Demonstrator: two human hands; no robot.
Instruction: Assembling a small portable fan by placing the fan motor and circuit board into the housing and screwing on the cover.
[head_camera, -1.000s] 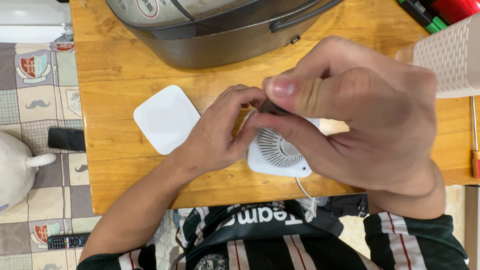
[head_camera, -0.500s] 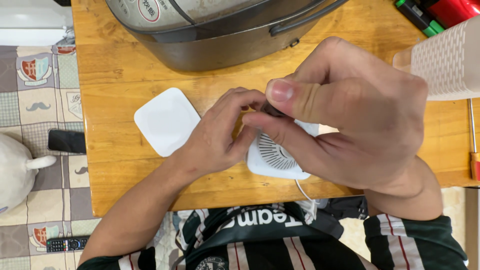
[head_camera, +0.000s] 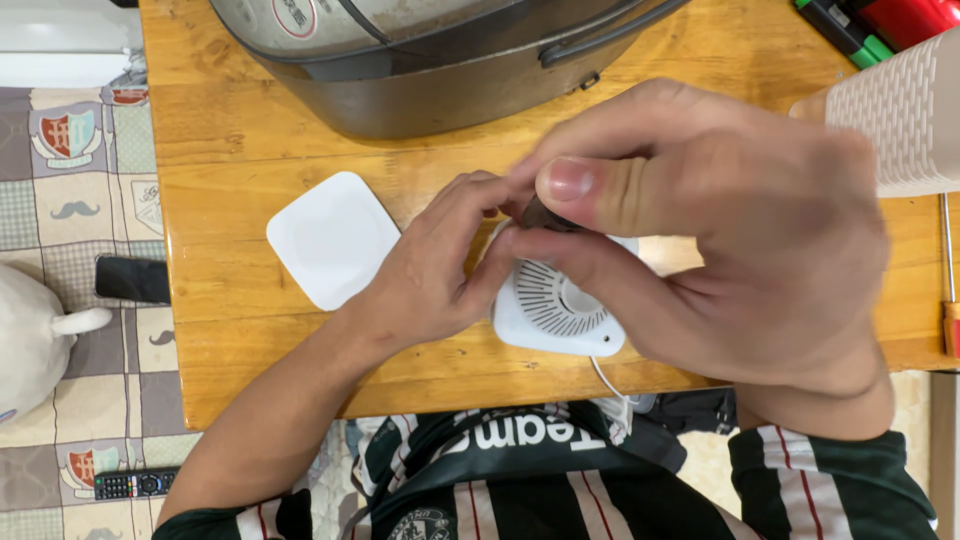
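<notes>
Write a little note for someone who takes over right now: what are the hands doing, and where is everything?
Left hand: resting on the wooden table, fingers steadying the white round-vented device.
Right hand: raised over the device, thumb and fingers pinching a small dark piece; what it is cannot be told.
Device: at the table's near edge, vent side up, thin white cable trailing off the edge.
White square cover: lying apart, left of the device.
Done: cover is off. Left: cover not yet back on.

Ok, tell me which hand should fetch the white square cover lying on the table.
Left. The left hand lies right beside the white square cover, only steadying the vented white device. The right hand is farther away, pinching a small dark tool.
</notes>
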